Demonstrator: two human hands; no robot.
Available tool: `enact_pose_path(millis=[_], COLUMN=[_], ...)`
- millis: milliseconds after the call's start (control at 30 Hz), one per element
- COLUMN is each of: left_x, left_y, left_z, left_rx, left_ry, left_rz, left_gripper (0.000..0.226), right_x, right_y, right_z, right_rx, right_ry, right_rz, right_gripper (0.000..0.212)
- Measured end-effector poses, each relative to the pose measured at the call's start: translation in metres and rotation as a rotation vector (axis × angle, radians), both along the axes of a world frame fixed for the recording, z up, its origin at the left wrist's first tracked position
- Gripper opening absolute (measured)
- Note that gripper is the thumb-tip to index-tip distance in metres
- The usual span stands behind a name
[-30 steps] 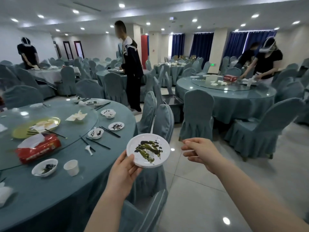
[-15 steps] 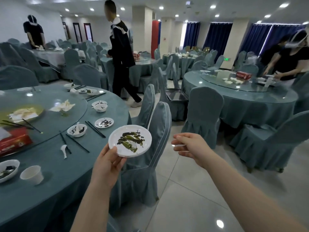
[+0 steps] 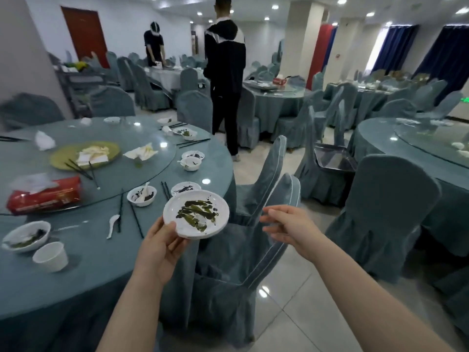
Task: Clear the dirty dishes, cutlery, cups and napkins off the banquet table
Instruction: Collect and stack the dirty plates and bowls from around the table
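Item: soiled white plate (image 3: 196, 216), pinched at its seven o'clock rim by my left hand (image 3: 160, 247). My right hand (image 3: 291, 228), at three o'clock, fingers loosely spread, empty.

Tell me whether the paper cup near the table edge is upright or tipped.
Upright: the paper cup stands on its base on the table, open mouth up. Contents cannot be seen.

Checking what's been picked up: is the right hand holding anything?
No, the right hand is open and empty, while the left hand holds the dirty plate.
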State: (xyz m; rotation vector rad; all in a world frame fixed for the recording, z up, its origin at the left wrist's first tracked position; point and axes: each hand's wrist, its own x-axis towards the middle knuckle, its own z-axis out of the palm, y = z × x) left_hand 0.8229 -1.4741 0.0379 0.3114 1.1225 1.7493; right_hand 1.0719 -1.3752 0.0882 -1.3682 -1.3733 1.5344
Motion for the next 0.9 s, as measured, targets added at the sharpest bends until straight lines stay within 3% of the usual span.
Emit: enact_pose_path(millis=[367,700,900], left_x=[-0.017,-0.116,-0.151], left_y=[0.051,0.109,0.134], left_z=[-0.023,-0.042,-0.033], left_rx=[-0.056,-0.089,-0.128], left_ry=[-0.051,0.003,0.003], left_rz=[0.324,0.446,0.482], left_gripper=[0.023,0.024,0.037], right_x=[-0.074,-0.184,-0.223], right_y=[0.141,0.225,0.264], right_z=[-0.042,-0.093,-0.132], right_rx=[-0.104,-0.188,-0.296], right_ry=[-0.067,-0.111,-0.154], right_rz=[0.286,0.299,0.317], right_gripper=[0.015,0.009,0.013])
